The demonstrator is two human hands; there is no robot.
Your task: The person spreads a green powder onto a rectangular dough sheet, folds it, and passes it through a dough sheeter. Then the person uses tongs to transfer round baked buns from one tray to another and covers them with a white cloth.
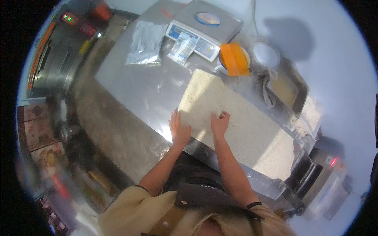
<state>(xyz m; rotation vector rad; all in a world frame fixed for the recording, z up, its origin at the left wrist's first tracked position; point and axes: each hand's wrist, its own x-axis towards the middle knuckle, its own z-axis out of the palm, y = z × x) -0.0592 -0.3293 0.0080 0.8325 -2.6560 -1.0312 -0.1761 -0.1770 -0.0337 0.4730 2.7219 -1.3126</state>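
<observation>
A long, pale sheet of dough (252, 126), dusted and faintly speckled, lies across the steel table (130, 86). Sunlight and shadow fall over it in bands. My left hand (180, 130) rests with fingers stretched out along the sheet's near left edge. Over the middle of the sheet, my right hand (219, 124) is closed, its thumb and fingertips pinched together at the dough's surface. What is between those fingertips is too small to tell.
Beyond the dough stand a scale (195, 42), a clear plastic bag (143, 43), a small packet (183, 48) and an orange flat piece (234, 59) over a white cup. A metal pan (299, 94) sits far right. Rollers (309, 179) adjoin the sheet's right end; an oven (59, 63) stands left.
</observation>
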